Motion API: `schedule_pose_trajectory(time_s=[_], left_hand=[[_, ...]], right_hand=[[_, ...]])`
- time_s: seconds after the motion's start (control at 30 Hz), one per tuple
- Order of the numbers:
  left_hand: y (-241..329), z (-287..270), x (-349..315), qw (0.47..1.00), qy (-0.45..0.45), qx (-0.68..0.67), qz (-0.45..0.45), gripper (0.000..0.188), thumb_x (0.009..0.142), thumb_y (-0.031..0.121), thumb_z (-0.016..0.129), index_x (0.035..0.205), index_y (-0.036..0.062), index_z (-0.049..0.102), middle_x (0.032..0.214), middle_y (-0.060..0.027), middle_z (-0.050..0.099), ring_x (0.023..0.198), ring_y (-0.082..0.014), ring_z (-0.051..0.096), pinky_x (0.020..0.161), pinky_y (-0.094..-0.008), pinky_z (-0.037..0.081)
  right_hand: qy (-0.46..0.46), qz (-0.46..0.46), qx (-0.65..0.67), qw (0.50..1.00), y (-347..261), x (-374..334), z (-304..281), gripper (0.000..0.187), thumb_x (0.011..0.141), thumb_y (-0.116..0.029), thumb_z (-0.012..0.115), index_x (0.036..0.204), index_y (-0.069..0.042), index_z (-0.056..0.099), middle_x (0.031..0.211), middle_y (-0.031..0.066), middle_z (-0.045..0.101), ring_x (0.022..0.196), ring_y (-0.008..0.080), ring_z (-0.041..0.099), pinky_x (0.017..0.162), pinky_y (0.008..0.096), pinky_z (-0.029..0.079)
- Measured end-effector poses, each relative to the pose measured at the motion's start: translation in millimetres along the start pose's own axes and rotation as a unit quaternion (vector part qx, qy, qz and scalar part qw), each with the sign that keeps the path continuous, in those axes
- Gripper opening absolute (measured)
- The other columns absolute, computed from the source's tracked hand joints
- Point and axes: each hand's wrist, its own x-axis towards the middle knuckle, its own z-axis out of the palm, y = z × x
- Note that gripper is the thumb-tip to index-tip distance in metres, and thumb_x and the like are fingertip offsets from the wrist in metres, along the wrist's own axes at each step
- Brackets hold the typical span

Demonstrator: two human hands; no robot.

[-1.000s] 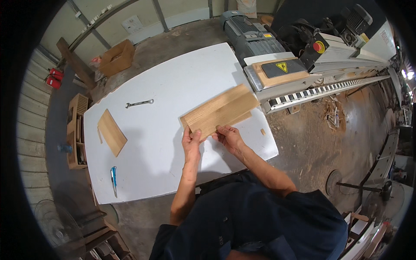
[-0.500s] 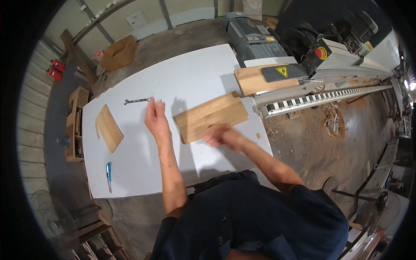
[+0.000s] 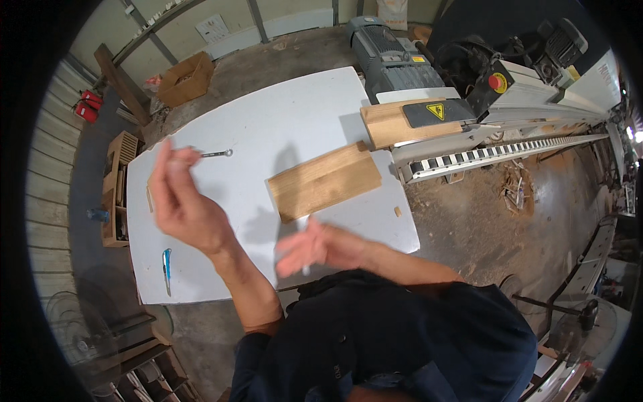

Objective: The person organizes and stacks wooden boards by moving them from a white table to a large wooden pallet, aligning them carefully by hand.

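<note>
My left hand (image 3: 187, 208) is raised over the left part of the white table (image 3: 248, 127), its fingers extended and nothing seen in it. It covers most of a small wooden board; only a thin strip of wood (image 3: 150, 195) shows beside it. Just past its fingertips lies a metal wrench (image 3: 218, 154). A blue-handled utility knife (image 3: 167, 271) rests near the table's left front corner. Smeared by motion, my right hand (image 3: 308, 248) hovers near the front edge with fingers spread. Beyond it a larger wooden board (image 3: 326, 181) lies tilted on the tabletop.
At the right edge of the table, a machine with a grey motor (image 3: 382, 57), a red stop button (image 3: 497, 82) and a roller track (image 3: 495, 151) holds another wooden board (image 3: 388, 127). A cardboard box (image 3: 186, 80) stands on the floor behind. A small wood scrap (image 3: 398, 212) lies at right.
My left hand has moved left and nearer, now covering the small board and part of the wrench. My right hand has drawn back from the larger board toward the front edge.
</note>
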Motion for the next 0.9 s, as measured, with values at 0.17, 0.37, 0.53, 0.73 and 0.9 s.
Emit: schedule_pose_trajectory(time_s=[0.17, 0.37, 0.53, 0.73, 0.9], left_hand=[[-32.9, -3.5, -72.9, 0.974, -0.163, 0.003, -0.157, 0.025, 0.097, 0.008, 0.059, 0.118, -0.0039, 0.065, 0.092, -0.0069, 0.067, 0.086, -0.0119, 0.061, 0.082, -0.0259, 0.050], [-49.1, 8.4, -142.9, 0.904, -0.299, -0.062, -0.298, 0.025, 0.092, 0.005, 0.064, 0.116, -0.0003, 0.067, 0.092, -0.0042, 0.070, 0.083, -0.0085, 0.061, 0.076, -0.0236, 0.050], [-83.9, 16.1, -176.8, 0.878, -0.327, -0.047, -0.347, 0.022, 0.092, 0.006, 0.065, 0.113, -0.0006, 0.068, 0.086, -0.0030, 0.068, 0.080, -0.0078, 0.059, 0.073, -0.0242, 0.049], [-124.6, 23.2, -191.5, 0.763, -0.276, -0.265, -0.520, 0.038, 0.093, 0.002, 0.059, 0.131, 0.0023, 0.052, 0.096, -0.0064, 0.066, 0.082, -0.0135, 0.062, 0.073, -0.0287, 0.053], [-149.0, -2.6, -181.0, 0.799, -0.173, -0.191, -0.543, 0.034, 0.093, -0.001, 0.056, 0.127, 0.0015, 0.057, 0.108, -0.0087, 0.067, 0.096, -0.0171, 0.064, 0.083, -0.0333, 0.054]], right_hand=[[0.398, -0.191, 0.007, 0.897, -60.8, -30.0, -145.6, 0.056, 0.094, -0.062, 0.050, 0.095, -0.008, 0.060, 0.099, 0.0089, 0.066, 0.083, 0.0247, 0.062, 0.079, 0.0366, 0.052], [0.489, -0.245, 0.257, 0.797, -88.4, -36.2, -222.5, 0.039, 0.095, -0.045, 0.060, 0.089, -0.006, 0.058, 0.088, 0.0134, 0.067, 0.076, 0.0254, 0.062, 0.066, 0.0366, 0.053], [0.455, -0.255, 0.187, 0.832, -73.1, -24.2, -237.8, 0.029, 0.100, -0.030, 0.055, 0.098, -0.002, 0.060, 0.082, 0.0143, 0.068, 0.064, 0.0245, 0.060, 0.057, 0.0312, 0.050], [0.354, -0.138, 0.048, 0.924, -1.7, -9.5, -136.5, 0.023, 0.097, -0.024, 0.058, 0.107, -0.004, 0.062, 0.084, 0.0123, 0.070, 0.065, 0.0196, 0.063, 0.056, 0.0308, 0.049], [0.456, -0.124, 0.045, 0.880, 13.2, -1.1, -123.3, 0.017, 0.095, -0.023, 0.061, 0.095, -0.006, 0.065, 0.072, 0.0054, 0.066, 0.060, 0.0162, 0.060, 0.053, 0.0293, 0.044]])
